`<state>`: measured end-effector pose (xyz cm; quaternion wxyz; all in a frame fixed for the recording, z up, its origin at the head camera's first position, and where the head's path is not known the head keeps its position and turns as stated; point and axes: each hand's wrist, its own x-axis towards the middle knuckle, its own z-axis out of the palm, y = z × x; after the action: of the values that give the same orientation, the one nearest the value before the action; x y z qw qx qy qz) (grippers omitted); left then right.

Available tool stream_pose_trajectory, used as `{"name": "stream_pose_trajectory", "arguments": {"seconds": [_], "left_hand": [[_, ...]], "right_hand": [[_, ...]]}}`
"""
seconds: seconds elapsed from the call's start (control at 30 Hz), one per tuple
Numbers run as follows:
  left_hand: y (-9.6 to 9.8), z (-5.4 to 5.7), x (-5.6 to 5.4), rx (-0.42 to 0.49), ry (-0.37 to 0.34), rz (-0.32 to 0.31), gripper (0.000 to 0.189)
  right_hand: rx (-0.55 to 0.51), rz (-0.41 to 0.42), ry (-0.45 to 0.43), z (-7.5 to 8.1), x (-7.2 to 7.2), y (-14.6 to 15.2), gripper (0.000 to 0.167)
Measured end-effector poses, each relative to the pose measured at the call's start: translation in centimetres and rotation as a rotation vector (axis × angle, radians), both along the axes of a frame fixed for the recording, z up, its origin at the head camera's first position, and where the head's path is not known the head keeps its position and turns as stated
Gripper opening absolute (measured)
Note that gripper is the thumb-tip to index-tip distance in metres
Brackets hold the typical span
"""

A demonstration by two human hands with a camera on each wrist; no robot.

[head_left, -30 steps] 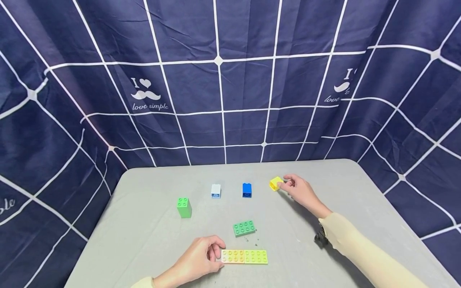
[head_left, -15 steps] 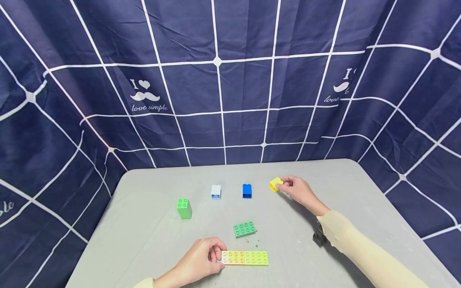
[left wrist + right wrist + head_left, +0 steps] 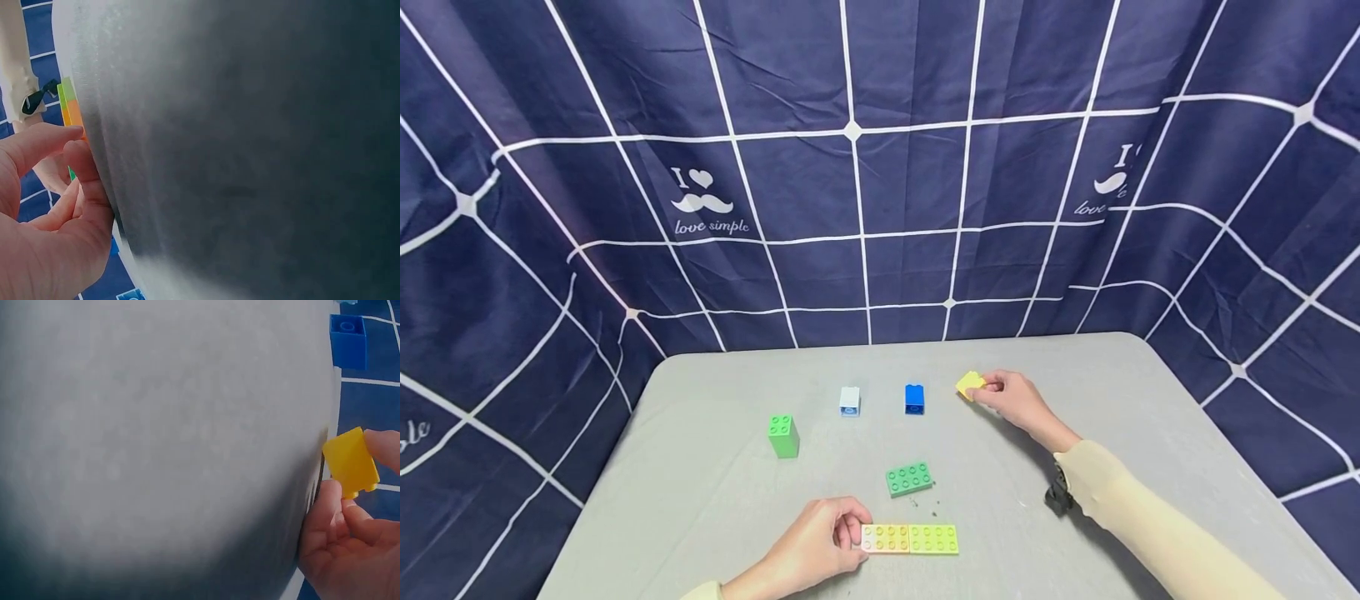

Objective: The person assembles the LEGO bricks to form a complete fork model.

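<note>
At the table's back right, my right hand point(image 3: 1015, 402) pinches a small yellow toy building brick point(image 3: 968, 383) between thumb and fingers. The right wrist view shows the brick's smooth side and studs pointing down toward the palm. Near the front, the thumb and fingers of my left hand point(image 3: 812, 540) grip the left end of a pale orange eight-stud brick point(image 3: 886, 538). Against its right end lies a lime brick point(image 3: 934, 539) in the same line. A green eight-stud brick point(image 3: 908, 479) lies just behind these two. Left of the yellow brick is a blue brick point(image 3: 914, 399), its hollow end facing me.
A pale blue brick point(image 3: 850, 402) lies left of the blue one. Farther left a tall green brick point(image 3: 785, 438) stands upright. Small dark crumbs lie by the flat green brick. Behind the grey table point(image 3: 715, 492) hangs a navy curtain point(image 3: 790, 175) with white lines.
My right hand has moved slightly left and toward me, and the yellow brick has turned in its fingers so its hollow end no longer shows. The left hand stays in place.
</note>
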<state>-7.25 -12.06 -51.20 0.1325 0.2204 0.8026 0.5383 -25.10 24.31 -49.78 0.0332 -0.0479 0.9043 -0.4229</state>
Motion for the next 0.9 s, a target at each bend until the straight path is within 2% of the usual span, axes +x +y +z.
{"name": "stream_pose_trajectory", "arguments": {"seconds": [0.13,0.47,0.67,0.9], "left_hand": [[0.04,0.05,0.00,0.010,-0.041,0.003,0.030],[0.12,0.16,0.05,0.010,-0.046,0.008,0.031],[0.14,0.20,0.07,0.006,-0.057,0.016,0.033],[0.23,0.16,0.13,0.015,-0.086,0.017,0.033]], "right_hand": [[-0.054,0.021,-0.021,-0.23,0.08,-0.41,0.041],[-0.130,0.052,-0.064,-0.32,0.44,-0.55,0.034],[-0.125,0.046,-0.091,0.01,0.69,-0.47,0.037],[-0.107,0.042,-0.079,0.01,0.97,-0.42,0.047]]}}
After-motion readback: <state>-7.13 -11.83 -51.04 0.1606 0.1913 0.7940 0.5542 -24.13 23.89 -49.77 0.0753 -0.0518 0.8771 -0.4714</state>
